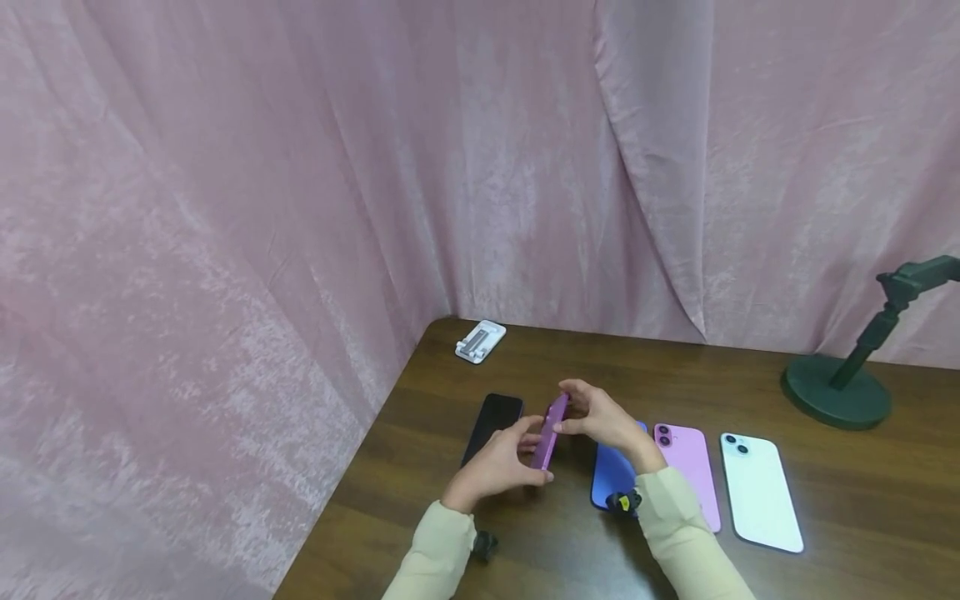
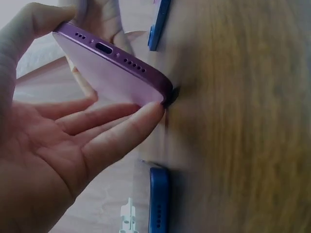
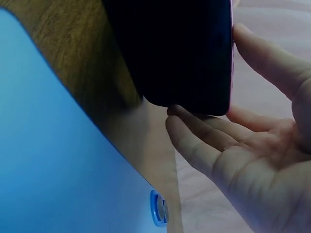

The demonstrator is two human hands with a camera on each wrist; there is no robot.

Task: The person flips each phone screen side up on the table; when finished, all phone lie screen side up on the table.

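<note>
A pink-purple phone (image 1: 550,432) is held between both hands, tilted up on its side above the wooden table. My left hand (image 1: 501,460) grips its lower end, with the thumb at one corner; the left wrist view shows the charging port (image 2: 104,48) in that end. My right hand (image 1: 603,417) holds the upper end, thumb on the side edge and fingers by the top. In the right wrist view the phone's dark screen (image 3: 180,58) faces the camera. A black-screened phone (image 1: 495,417) lies just left of the hands. Under the right forearm is a blue phone (image 1: 611,479), partly covered.
To the right lie a pink phone (image 1: 688,467) and a white phone (image 1: 762,492), backs up. A white folding phone stand (image 1: 481,342) is near the back left corner. A dark green stand with a round base (image 1: 837,392) is at the back right. Pink curtains (image 1: 525,167) border the table.
</note>
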